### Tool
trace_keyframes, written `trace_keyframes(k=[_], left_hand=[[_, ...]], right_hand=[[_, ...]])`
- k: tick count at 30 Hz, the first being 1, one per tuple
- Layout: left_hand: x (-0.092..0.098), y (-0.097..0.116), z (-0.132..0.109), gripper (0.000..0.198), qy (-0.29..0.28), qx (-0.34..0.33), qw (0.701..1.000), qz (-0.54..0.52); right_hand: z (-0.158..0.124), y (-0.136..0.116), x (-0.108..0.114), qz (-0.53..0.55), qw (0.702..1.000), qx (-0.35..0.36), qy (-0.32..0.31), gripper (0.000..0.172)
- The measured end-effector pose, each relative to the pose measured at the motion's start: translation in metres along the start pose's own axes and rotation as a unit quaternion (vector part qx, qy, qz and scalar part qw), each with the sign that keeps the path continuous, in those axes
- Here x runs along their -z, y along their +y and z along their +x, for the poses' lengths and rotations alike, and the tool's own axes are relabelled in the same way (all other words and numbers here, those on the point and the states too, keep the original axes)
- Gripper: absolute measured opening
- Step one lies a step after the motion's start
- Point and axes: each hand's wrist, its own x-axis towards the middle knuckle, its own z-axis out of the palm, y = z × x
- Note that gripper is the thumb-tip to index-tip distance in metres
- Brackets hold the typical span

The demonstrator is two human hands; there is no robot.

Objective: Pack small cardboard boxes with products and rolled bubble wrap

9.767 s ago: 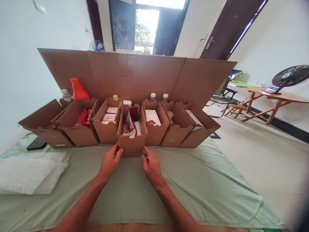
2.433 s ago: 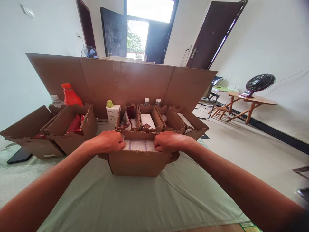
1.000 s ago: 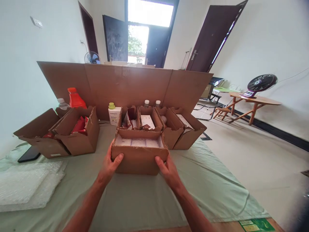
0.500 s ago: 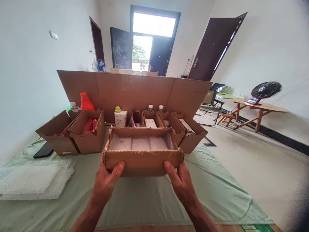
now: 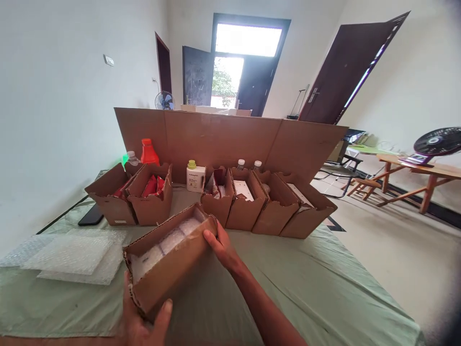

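Observation:
Both hands hold an open cardboard box point(image 5: 180, 262), turned at a slant above the green cloth. Inside it lie whitish bubble-wrapped items point(image 5: 169, 242) in a row. My left hand point(image 5: 144, 317) grips the near left end from below, thumb on the long side. At the far right end, my right hand point(image 5: 220, 245) has its thumb on the long side and its other fingers mostly hidden behind. Just beyond the held box is a gap in the row of boxes, with a white bottle with a green cap point(image 5: 195, 178) behind it.
Two boxes with red packets point(image 5: 153, 186) stand left of the gap; several more boxes point(image 5: 245, 209) stand right. A cardboard panel point(image 5: 223, 139) rises behind. Bubble wrap sheets point(image 5: 75, 252) and a black phone point(image 5: 90, 215) lie left on the green cloth point(image 5: 306, 283).
The held box has swung from square-on to a slant, its left end coming nearer to me and lower. My left hand moved down with it. The view has shifted left.

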Motion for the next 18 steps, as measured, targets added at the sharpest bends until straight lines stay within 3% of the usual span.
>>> trace_keyframes(k=[4, 6, 9, 13, 18], left_hand=[[-0.013, -0.016, -0.006, 0.123, -0.02, -0.094, 0.995, 0.007], [-0.018, -0.02, -0.007, 0.138, -0.032, -0.107, 0.993, 0.025], [-0.023, -0.026, -0.008, 0.145, -0.03, -0.102, 0.994, 0.039], [-0.034, -0.033, -0.012, 0.138, -0.011, -0.115, 0.993, 0.036], [-0.054, -0.025, -0.01, 0.097, -0.021, -0.129, 0.991, -0.014]], right_hand=[[0.041, 0.003, -0.028, -0.055, 0.997, -0.024, 0.047, 0.061], [0.047, 0.008, -0.04, -0.062, 0.996, -0.033, 0.061, 0.069], [0.041, 0.018, -0.052, -0.069, 0.994, -0.031, 0.078, 0.08], [0.028, 0.035, -0.06, -0.032, 0.995, 0.013, 0.092, 0.085], [0.02, 0.06, -0.065, 0.039, 0.995, 0.045, 0.079, 0.076]])
